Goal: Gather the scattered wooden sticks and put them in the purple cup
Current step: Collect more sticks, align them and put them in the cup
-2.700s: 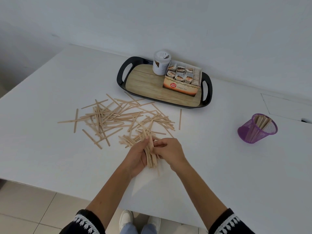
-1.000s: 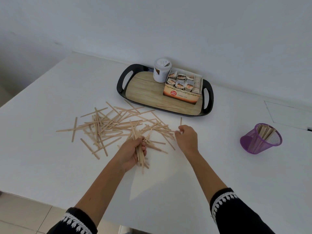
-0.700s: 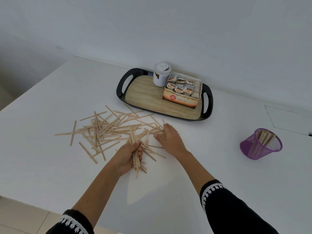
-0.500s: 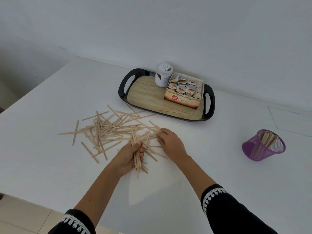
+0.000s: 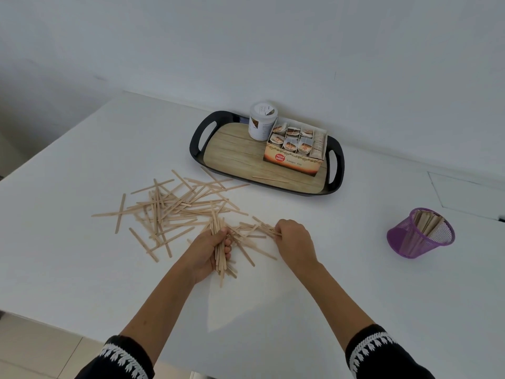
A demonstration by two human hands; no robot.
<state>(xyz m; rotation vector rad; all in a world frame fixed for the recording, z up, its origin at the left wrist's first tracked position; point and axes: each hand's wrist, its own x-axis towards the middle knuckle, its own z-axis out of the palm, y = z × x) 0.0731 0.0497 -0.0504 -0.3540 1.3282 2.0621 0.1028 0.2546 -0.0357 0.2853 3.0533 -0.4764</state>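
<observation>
Many thin wooden sticks (image 5: 175, 206) lie scattered on the white table, left of centre. My left hand (image 5: 207, 253) is shut on a bundle of sticks (image 5: 220, 255) held roughly upright at the pile's near edge. My right hand (image 5: 296, 242) rests on the table to the right, its fingers pinching a few sticks (image 5: 266, 229) at the pile's right end. The purple mesh cup (image 5: 420, 233) stands far right, tilted toward me, with several sticks inside it. One stick (image 5: 270, 179) lies on the tray.
A black-rimmed tray (image 5: 198, 140) with a wood-look base sits at the back, carrying a white jar (image 5: 262, 121) and an open box of ginger tea bags (image 5: 296, 153). The table's near edge (image 5: 54, 328) runs below my forearms, with floor tiles beyond.
My right hand reached out to a lone stick on the right, swept back to the pile, and now pinches sticks at its right end. My left hand kept its bundle throughout.
</observation>
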